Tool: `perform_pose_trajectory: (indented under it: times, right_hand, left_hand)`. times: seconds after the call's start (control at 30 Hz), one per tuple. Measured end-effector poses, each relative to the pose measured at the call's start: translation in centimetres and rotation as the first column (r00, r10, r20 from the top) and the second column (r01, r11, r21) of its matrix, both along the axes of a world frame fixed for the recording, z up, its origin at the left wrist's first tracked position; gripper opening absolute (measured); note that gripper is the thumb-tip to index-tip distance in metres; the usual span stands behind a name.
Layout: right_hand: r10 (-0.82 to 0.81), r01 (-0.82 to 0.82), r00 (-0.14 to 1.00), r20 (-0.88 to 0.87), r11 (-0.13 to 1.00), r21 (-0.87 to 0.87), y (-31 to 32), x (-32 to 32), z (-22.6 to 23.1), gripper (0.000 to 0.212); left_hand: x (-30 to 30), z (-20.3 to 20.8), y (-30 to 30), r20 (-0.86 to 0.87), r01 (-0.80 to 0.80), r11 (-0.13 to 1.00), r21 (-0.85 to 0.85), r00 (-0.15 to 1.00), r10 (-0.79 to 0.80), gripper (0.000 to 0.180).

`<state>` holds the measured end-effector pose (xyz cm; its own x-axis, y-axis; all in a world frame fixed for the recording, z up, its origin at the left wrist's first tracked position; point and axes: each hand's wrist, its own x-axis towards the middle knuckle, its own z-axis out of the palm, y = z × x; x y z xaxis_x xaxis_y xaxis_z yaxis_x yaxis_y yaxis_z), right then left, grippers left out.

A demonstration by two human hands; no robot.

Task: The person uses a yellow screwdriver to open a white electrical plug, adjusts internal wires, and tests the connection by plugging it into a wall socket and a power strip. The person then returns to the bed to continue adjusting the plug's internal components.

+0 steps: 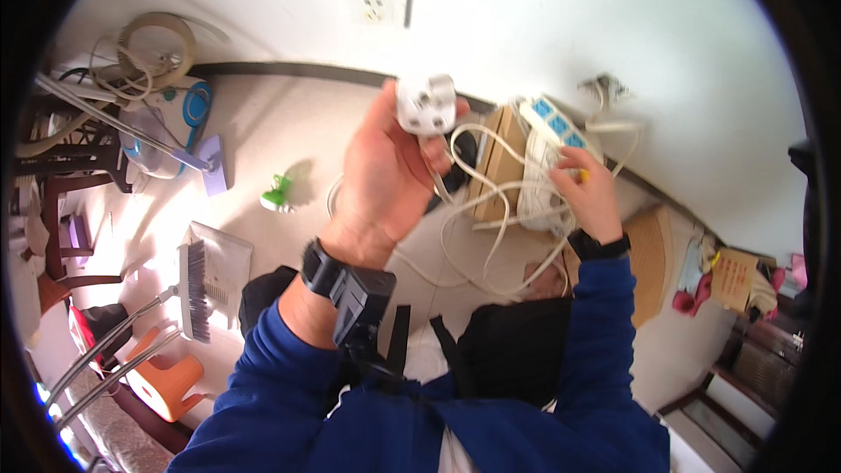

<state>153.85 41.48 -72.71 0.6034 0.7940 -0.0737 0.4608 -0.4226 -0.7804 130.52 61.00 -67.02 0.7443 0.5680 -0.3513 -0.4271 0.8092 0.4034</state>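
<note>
In my left hand (381,162), raised in front of the wall, is a white socket block (427,107) with dark holes in its face. My fingers curl around its sides, and a length of cord shows below them. My right hand (589,195) is closed at the near end of a white power strip (552,120) with blue sockets. A small yellow bit (584,175) shows at its fingers; what they grip is partly hidden. Loops of white cable (504,228) hang between my two hands.
Behind the cable stands a cardboard box (498,153). A wall outlet (372,8) is above, with another fitting (604,88) to its right. A green toy-like object (278,194), a dustpan (229,267), a brush (194,289) and an orange stool (165,377) are at left.
</note>
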Motion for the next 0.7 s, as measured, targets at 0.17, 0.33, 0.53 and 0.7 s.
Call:
perform_pose_trajectory:
  times: [0.17,0.33,0.53,0.7]
  right_hand:
    - [-0.037,0.102,0.970,0.241,0.959,-0.266,0.6,0.4,0.6,0.053]
    - [-0.085,0.380,0.797,0.598,0.840,-0.388,-1.3,5.0,-1.3,0.075]
    - [-0.097,0.304,0.827,0.554,0.906,-0.295,-1.5,4.3,-7.1,0.082]
    - [-0.066,0.296,0.906,0.419,0.805,-0.513,-0.2,7.0,-5.8,0.065]
  left_hand:
    - [-0.8,-0.7,1.4,0.068,0.011,0.998,0.055,0.998,-0.015,0.042]
    - [-0.9,-0.9,2.1,0.037,-0.019,1.000,-0.007,0.999,0.019,0.040]
    - [-1.4,-0.5,-3.3,-0.161,0.005,0.986,-0.165,0.987,-0.032,0.046]
    - [-3.8,0.0,-8.0,-0.301,0.134,0.968,-0.213,0.933,-0.196,0.044]
